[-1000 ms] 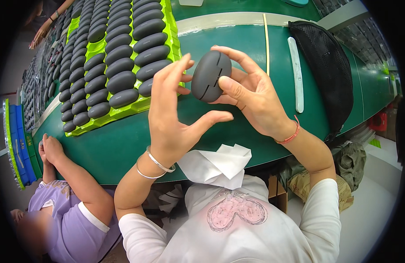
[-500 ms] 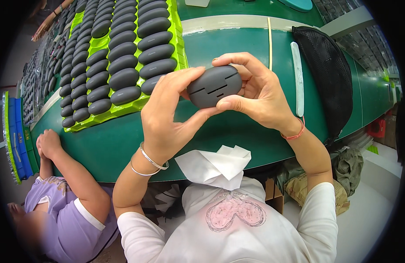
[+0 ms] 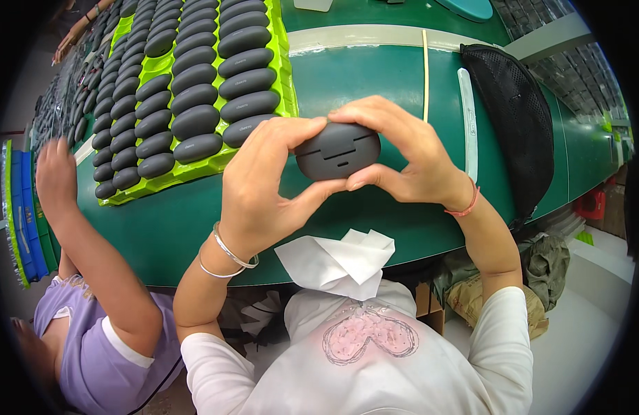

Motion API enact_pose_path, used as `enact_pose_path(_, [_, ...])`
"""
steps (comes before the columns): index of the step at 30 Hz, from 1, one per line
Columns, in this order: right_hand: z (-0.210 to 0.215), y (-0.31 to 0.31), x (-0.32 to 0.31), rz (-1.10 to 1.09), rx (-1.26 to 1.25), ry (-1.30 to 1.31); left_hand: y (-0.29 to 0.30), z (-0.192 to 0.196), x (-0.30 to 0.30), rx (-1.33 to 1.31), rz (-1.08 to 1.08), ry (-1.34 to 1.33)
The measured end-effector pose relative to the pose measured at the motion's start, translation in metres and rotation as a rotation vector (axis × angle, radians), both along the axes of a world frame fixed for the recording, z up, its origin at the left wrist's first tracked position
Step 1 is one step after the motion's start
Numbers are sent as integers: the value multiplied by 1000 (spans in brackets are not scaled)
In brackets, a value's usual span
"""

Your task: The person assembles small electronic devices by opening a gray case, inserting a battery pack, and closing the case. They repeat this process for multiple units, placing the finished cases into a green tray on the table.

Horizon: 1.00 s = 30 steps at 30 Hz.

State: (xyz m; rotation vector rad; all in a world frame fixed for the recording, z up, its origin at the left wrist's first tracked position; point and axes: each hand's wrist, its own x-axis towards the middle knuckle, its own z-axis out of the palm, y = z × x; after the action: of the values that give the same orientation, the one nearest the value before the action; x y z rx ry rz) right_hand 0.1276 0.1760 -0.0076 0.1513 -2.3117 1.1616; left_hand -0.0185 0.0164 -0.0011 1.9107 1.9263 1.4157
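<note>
Evidently a two-handed hold on the dark oval case (image 3: 339,153)

The dial is centred on the case, which is held in front of the chest, over the green table (image 3: 361,76). The left hand (image 3: 264,176) grips it from 8 o'clock, the right hand (image 3: 416,155) from 3 o'clock; in each, fingers and thumb are parted only by the case's depth, fingers along its upper edge, thumbs at its lower edge. A stepped seam and a small slot face the person; the lid appears closed. At 10 o'clock lies the lime-green tray (image 3: 286,69), bearing rows of similar dark cases (image 3: 195,119). A pale strip (image 3: 468,124) and a black mesh pouch (image 3: 509,124) lie toward 3; folded white material (image 3: 336,263) sits at 6. Another person's hand (image 3: 57,169) is well apart at 9. Step in hand, as judged: steadying the case, seam side in view. Any turning or opening would call for one hand to keep the body firm while the other eases its grip.
</note>
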Motion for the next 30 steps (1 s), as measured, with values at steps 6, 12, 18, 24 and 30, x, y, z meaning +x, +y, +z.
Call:
enact_pose_path(6, [-10, -10, 2, -68, 156, 131, -3, -2, 3, 80, -36, 9])
enact_pose_path(12, [-13, -19, 7, -73, 120, 124, -4, -5, 6, 88, -78, 6])
enact_pose_path(18, [-12, -12, 4, -13, -113, 52, -4, -7, 5, 4, -87, -127])
enact_pose_path(24, [-6, -28, 1, -23, -644, 18, 3, -8, 7, 171, 64, -89])
enact_pose_path(30, [7, -30, 10, -213, -615, -173, 0, -12, 16, 190, -4, 4])
